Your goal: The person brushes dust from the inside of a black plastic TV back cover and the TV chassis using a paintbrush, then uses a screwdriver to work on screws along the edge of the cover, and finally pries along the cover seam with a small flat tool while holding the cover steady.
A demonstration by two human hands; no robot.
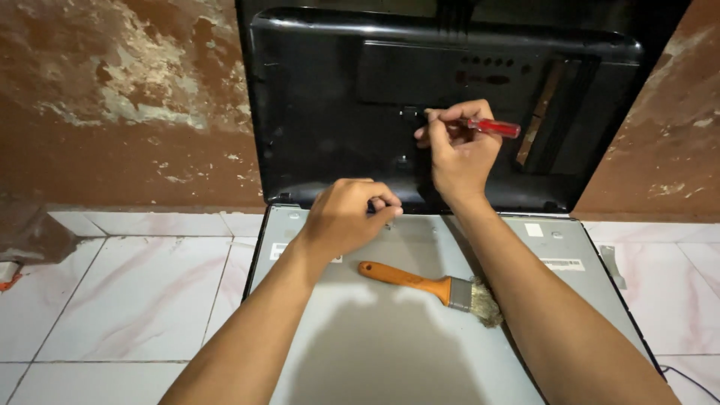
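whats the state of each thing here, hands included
left hand: closed, fingertips pinched on something small and hidden, over the grey metal panel
right hand: gripping a red-handled screwdriver, held at the black back cover
black back cover: off, standing upright against the wall
grey metal panel: lying flat on the tiled floor, exposed
paintbrush: lying loose on the panel, untouched, bristles frayed
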